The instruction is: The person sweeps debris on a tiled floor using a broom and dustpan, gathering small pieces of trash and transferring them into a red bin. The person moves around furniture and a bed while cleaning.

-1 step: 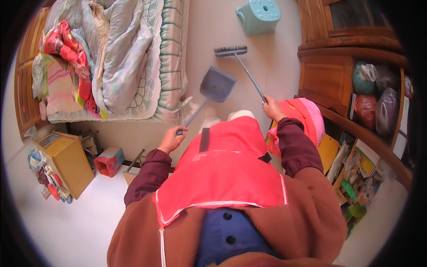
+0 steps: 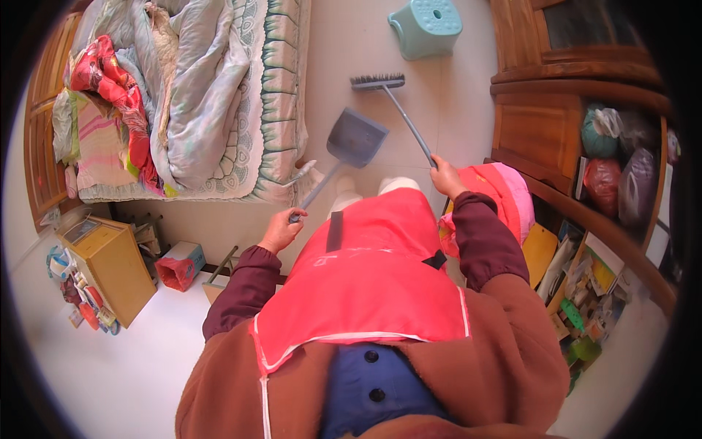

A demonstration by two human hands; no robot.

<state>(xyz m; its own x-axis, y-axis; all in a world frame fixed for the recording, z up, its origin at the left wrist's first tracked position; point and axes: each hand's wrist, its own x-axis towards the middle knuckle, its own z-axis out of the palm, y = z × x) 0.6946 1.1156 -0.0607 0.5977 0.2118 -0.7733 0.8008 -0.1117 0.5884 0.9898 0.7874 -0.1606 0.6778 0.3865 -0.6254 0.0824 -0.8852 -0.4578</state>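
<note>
A grey long-handled dustpan (image 2: 357,137) is held out over the pale floor (image 2: 336,44), just beside the bed, its scoop turned away from the person. Whether the scoop touches the floor cannot be told. The end of its handle is gripped by the left hand (image 2: 281,231), the fingers being curled around it. A grey broom (image 2: 404,118) is held by the right hand (image 2: 447,180), with the fingers closed about the upper part of the handle. Its dark-bristled head is placed a little beyond the scoop, apart from it, with the bristles pointed away from the person.

A red apron (image 2: 358,285) is worn over a brown coat (image 2: 504,344), and the forearms are covered by maroon sleeves. Beyond the broom, a light-blue plastic stool (image 2: 428,33) is seen on the floor. On the left, the bed (image 2: 281,110) is edged with a frilled cover and topped by a rumpled pale quilt (image 2: 194,110). Nearer, a yellowish bedside cabinet (image 2: 117,267) is seen. On the right, a brown wooden cabinet (image 2: 534,139) is seen, with knotted plastic bags (image 2: 603,183) stuffed into its open compartment.
</note>
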